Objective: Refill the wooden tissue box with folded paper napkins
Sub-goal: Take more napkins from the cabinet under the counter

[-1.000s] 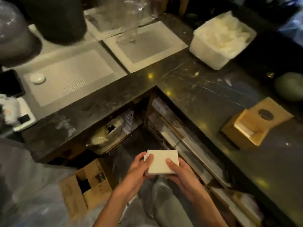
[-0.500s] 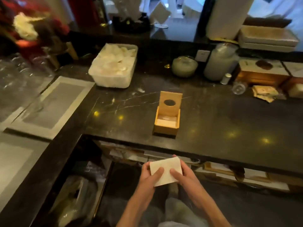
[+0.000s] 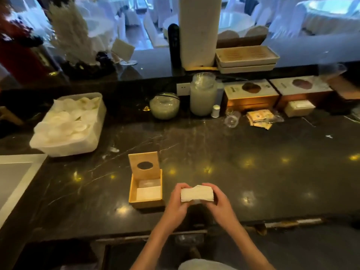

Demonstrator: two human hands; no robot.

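Note:
A stack of folded white paper napkins is gripped from both sides, my left hand on its left end and my right hand on its right end. The stack hovers just above the dark marble counter, right of the wooden tissue box. The box stands open, its lid with an oval hole tilted up at the back. A few white napkins lie at the bottom of the box.
A white plastic tub of round white pieces sits at the back left. A round jar, a tall jar, two boxes, packets and an overturned cup line the back.
The view swung from the floor-level shelves up to the counter. Both hands rose with the napkin stack from below the counter edge to just right of the open box.

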